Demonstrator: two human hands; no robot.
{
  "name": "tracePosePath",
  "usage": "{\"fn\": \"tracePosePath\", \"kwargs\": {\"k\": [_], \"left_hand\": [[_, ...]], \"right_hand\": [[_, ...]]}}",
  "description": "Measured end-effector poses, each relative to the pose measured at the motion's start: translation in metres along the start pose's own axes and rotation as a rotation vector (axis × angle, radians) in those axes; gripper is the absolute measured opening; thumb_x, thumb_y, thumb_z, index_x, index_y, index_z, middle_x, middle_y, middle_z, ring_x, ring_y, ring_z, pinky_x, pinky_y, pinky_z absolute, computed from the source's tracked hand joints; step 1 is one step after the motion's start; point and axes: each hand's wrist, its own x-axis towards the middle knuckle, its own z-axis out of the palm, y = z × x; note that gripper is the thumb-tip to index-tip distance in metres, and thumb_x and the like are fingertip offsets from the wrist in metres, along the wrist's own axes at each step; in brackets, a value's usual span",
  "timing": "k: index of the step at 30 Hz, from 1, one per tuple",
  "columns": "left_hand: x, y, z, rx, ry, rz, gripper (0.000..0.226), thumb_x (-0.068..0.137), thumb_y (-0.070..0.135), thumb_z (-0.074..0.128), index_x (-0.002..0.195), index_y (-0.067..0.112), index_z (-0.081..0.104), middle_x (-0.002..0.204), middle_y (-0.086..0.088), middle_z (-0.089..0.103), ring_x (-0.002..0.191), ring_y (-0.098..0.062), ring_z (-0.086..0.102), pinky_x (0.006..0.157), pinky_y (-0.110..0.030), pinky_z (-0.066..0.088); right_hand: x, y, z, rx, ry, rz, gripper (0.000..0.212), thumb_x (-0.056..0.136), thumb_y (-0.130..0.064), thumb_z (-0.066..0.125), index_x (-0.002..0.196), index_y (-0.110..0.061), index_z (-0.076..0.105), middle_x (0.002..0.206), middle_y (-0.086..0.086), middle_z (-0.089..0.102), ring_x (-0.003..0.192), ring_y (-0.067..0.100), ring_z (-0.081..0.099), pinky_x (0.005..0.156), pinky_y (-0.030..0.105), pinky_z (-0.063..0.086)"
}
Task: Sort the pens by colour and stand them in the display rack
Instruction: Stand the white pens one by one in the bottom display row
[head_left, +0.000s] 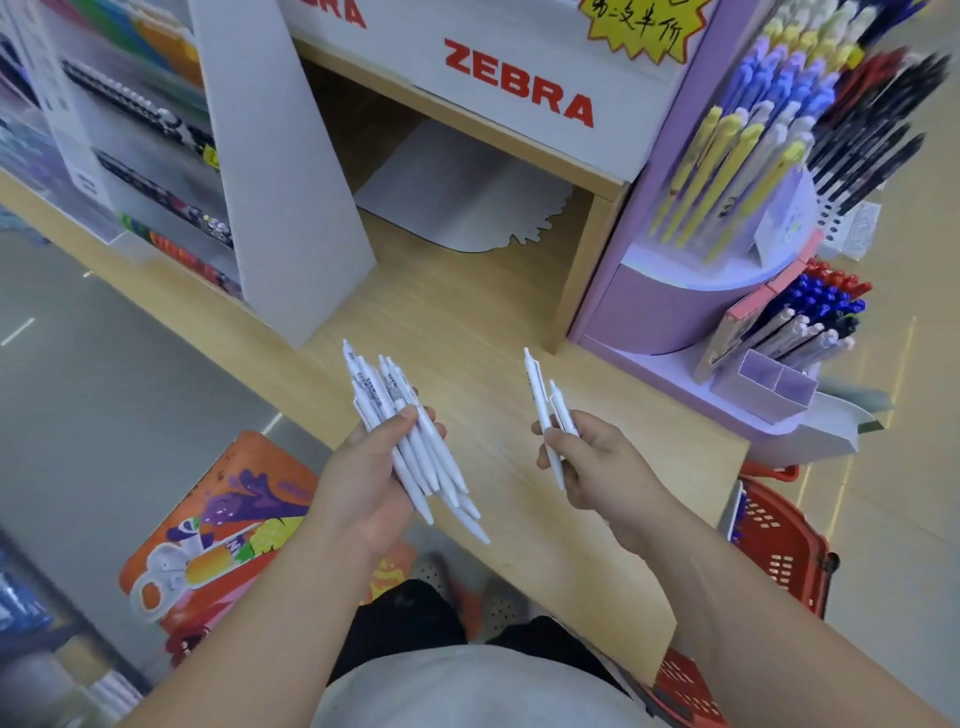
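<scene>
left hand (363, 470) curled, right hand (597, 465) pinching, forearms outstretched

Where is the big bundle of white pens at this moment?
In the head view the bundle of white pens is left of centre, gripped by the left hand over the wooden counter, opposite the right hand holding two pens.

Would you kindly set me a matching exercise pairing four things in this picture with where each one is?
Things:
1. big bundle of white pens
2. pair of white pens
3. yellow pens
4. red basket

Places:
A. standing in the purple rack
B. held in the right hand
C. down beside the wooden counter
D. held in the left hand

Pairs: 1-D, 2-B, 3-A, 4-C.
</scene>
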Motion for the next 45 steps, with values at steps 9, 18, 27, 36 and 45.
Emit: {"fn": "tracePosePath", "kwargs": {"k": [9, 18, 27, 36, 45], "left_hand": [[-0.038, 0.073, -0.066, -0.176, 0.097, 0.103, 0.025, 0.092, 0.021, 0.064, 0.114, 0.008, 0.064, 0.095, -0.004, 0.070, 0.085, -0.017, 0.072, 0.084, -0.039, 0.052], [-0.051, 0.213, -0.215, -0.248, 0.198, 0.214, 0.023, 0.086, 0.022, 0.066, 0.105, 0.009, 0.067, 0.095, -0.007, 0.071, 0.082, -0.018, 0.072, 0.078, -0.038, 0.055], [-0.044, 0.358, -0.343, -0.233, 0.180, 0.224, 0.016, 0.092, 0.014, 0.059, 0.083, 0.011, 0.072, 0.078, -0.008, 0.070, 0.068, -0.018, 0.070, 0.079, -0.039, 0.053], [0.038, 0.477, -0.402, -0.217, 0.236, 0.198, 0.009, 0.092, 0.013, 0.061, 0.097, 0.009, 0.068, 0.079, -0.008, 0.073, 0.070, -0.016, 0.072, 0.073, -0.036, 0.054], [0.132, 0.621, -0.450, -0.205, 0.322, 0.247, 0.012, 0.094, 0.015, 0.058, 0.101, 0.010, 0.066, 0.080, -0.005, 0.072, 0.070, -0.015, 0.071, 0.074, -0.035, 0.051]], "right_hand": [[0.001, -0.048, 0.088, -0.073, -0.110, -0.139, 0.019, 0.100, -0.024, 0.052, 0.100, -0.011, 0.065, 0.084, 0.005, 0.066, 0.051, 0.014, 0.035, 0.049, 0.024, 0.030], [0.041, -0.124, 0.294, -0.072, -0.205, -0.224, 0.018, 0.101, -0.019, 0.049, 0.101, -0.009, 0.062, 0.076, 0.010, 0.065, 0.045, 0.007, 0.040, 0.049, 0.021, 0.032], [0.073, -0.191, 0.481, -0.143, -0.149, -0.329, 0.015, 0.099, -0.031, 0.055, 0.097, -0.024, 0.068, 0.075, 0.009, 0.066, 0.070, 0.017, 0.059, 0.068, 0.031, 0.045], [0.166, -0.270, 0.577, -0.085, -0.180, -0.225, 0.027, 0.091, -0.004, 0.056, 0.113, -0.019, 0.060, 0.082, 0.011, 0.072, 0.058, 0.015, 0.061, 0.057, 0.026, 0.045], [0.308, -0.378, 0.665, -0.081, -0.193, -0.273, 0.019, 0.099, -0.030, 0.056, 0.096, -0.013, 0.063, 0.074, 0.015, 0.065, 0.050, 0.012, 0.044, 0.051, 0.024, 0.035]]}}
